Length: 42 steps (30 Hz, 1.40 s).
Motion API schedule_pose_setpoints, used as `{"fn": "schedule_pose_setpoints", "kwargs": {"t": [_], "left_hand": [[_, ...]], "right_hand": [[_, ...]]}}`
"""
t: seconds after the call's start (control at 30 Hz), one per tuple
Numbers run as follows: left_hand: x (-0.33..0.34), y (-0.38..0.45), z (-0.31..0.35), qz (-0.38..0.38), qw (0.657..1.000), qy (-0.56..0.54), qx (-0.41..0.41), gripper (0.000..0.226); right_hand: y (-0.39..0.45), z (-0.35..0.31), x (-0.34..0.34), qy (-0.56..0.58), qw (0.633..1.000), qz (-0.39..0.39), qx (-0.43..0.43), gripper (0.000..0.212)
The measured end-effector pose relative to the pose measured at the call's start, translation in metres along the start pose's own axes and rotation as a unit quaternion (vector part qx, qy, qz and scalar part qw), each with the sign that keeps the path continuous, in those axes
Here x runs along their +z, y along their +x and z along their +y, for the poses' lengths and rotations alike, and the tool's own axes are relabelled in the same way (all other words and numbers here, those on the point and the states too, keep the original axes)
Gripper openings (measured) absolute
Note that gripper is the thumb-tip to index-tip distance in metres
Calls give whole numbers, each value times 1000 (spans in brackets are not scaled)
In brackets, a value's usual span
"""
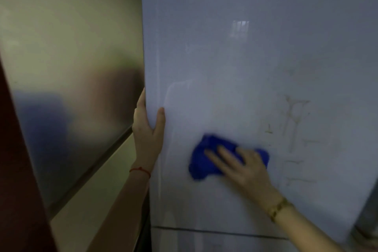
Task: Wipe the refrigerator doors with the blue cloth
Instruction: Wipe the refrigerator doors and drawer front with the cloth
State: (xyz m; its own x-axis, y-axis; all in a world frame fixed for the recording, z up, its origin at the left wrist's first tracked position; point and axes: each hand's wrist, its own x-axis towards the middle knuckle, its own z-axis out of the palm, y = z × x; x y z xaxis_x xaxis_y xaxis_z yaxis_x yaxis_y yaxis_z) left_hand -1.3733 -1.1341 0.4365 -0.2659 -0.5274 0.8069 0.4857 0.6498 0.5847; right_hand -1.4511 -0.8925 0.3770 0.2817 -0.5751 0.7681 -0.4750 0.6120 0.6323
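Observation:
A pale grey refrigerator door (245, 67) fills the right of the head view, smeared and marked with faint scribbles at its right. A bunched blue cloth (204, 161) lies flat against the door's lower part. My right hand (243, 165) presses on the cloth with fingers spread, a gold bracelet on its wrist. My left hand (146, 127) grips the door's left edge, thumb on the front face and fingers wrapped behind; a red string circles that wrist. A horizontal seam (214, 231) below marks the top of a lower door.
To the left stands a brushed-metal side panel (71, 67) with a blurred reflection. A dark red upright (18, 170) runs along the far left. A cream surface (98, 190) shows beneath the panel. A grey object (368, 215) sits at the right edge.

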Motion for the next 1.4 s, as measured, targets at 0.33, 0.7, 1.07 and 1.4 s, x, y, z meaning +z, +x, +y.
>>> {"fn": "schedule_pose_setpoints", "kwargs": {"t": [0.33, 0.7, 1.07, 1.4], "left_hand": [[0, 1, 3, -2, 1000, 4, 2, 64], [0, 2, 1, 4, 1000, 4, -6, 65], [4, 16, 14, 16, 999, -3, 32, 61], [7, 17, 15, 28, 999, 7, 29, 65]], "right_hand": [[24, -10, 8, -2, 1000, 17, 12, 40], [154, 58, 12, -8, 978, 106, 180, 36], [199, 120, 4, -27, 953, 145, 263, 34], [168, 126, -3, -23, 978, 127, 163, 33]]}}
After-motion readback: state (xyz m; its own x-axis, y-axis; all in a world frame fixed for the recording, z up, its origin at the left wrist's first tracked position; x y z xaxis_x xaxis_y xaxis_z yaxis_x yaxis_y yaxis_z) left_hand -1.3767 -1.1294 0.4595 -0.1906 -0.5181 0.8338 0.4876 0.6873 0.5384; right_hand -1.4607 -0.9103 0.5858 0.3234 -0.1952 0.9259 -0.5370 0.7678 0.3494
